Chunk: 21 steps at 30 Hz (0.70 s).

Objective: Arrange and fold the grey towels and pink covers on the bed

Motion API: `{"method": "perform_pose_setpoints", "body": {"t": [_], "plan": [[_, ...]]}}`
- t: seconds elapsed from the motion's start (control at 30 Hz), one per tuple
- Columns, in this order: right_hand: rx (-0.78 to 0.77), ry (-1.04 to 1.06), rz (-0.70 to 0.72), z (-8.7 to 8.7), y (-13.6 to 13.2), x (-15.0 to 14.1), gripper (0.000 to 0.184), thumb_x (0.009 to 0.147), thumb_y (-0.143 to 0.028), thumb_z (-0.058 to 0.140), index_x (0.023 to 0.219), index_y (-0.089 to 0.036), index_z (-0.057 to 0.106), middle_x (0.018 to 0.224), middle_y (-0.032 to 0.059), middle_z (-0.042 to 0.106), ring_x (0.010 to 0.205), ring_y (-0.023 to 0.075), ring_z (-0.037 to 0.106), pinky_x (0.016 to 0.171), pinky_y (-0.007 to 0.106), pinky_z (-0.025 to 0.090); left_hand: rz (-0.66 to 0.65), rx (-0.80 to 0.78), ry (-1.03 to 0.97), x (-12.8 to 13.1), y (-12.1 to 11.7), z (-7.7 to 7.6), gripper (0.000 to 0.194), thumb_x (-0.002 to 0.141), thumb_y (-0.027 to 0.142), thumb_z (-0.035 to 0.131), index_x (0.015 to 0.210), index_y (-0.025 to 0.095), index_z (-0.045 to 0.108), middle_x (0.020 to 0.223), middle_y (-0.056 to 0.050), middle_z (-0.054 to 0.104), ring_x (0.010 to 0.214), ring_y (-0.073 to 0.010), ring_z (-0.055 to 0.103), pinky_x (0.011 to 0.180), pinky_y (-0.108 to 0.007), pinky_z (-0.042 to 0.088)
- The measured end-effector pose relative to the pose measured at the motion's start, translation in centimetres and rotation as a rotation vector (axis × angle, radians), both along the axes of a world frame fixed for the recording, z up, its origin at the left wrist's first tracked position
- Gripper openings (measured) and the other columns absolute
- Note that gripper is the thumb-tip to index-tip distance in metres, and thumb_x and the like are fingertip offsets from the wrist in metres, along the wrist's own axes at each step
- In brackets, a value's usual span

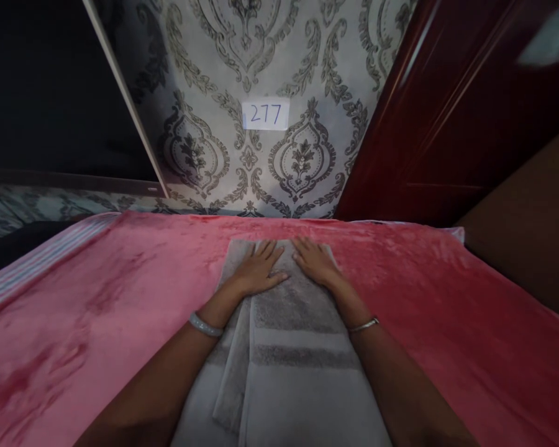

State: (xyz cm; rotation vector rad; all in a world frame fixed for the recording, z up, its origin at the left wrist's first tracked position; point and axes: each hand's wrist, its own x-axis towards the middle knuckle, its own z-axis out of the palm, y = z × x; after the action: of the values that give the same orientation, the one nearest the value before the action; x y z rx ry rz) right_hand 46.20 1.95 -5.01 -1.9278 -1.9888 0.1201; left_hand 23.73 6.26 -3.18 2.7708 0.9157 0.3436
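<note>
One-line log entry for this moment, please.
left hand: flat on gray towel | right hand: same | gray towel: folded, on pink blanket

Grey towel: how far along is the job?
Looks done: the towel lies on the blanket. In hand: the left hand and right hand rest flat on its far end. Possibly left: evening its left side, where a strip slants beside the wider panel. The near end is out of view.

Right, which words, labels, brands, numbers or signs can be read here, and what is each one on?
"277": handwritten on a white label on the patterned wall.
Too small to read: a tiny pale mark on the lower frame of the dark screen.
No readable text on the gray towel or pink blanket.
</note>
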Motion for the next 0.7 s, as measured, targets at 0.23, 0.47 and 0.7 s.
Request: {"method": "perform_pose_setpoints", "body": {"t": [0.23,0.47,0.7], "plan": [[-0.123,-0.047,-0.005,-1.2,-0.4,-1.1,0.059,0.104,-0.039,0.037,0.160,-0.023,0.036,0.166,0.0090,0.031,0.153,0.0275,0.028,0.125,0.050,0.018,0.013,-0.085,0.051,-0.2,0.4,-2.0,0.082,0.095,0.067,0.044,0.162,0.023,0.028,0.171,-0.015,0.015,0.159,-0.0333,0.010,0.126,-0.057,0.005],[-0.130,-0.022,-0.014,-0.5,-0.4,-1.2,0.056,0.105,-0.037,0.037,0.158,-0.022,0.039,0.164,0.0098,0.036,0.151,0.0269,0.032,0.124,0.049,0.021,0.017,-0.063,0.054,0.0,0.2,-1.2,0.077,0.096,0.064,0.044,0.161,0.023,0.032,0.171,-0.015,0.020,0.159,-0.0314,0.012,0.126,-0.056,0.008],[-0.219,-0.009,0.022,1.6,1.0,-1.0,0.052,0.102,-0.033,0.045,0.152,-0.019,0.048,0.158,0.0111,0.046,0.146,0.0250,0.042,0.121,0.040,0.029,-0.048,-0.046,0.081,-3.3,-6.8,1.2,0.075,0.095,0.061,0.050,0.157,0.018,0.041,0.168,-0.020,0.024,0.157,-0.0383,0.016,0.125,-0.062,0.012]]}}
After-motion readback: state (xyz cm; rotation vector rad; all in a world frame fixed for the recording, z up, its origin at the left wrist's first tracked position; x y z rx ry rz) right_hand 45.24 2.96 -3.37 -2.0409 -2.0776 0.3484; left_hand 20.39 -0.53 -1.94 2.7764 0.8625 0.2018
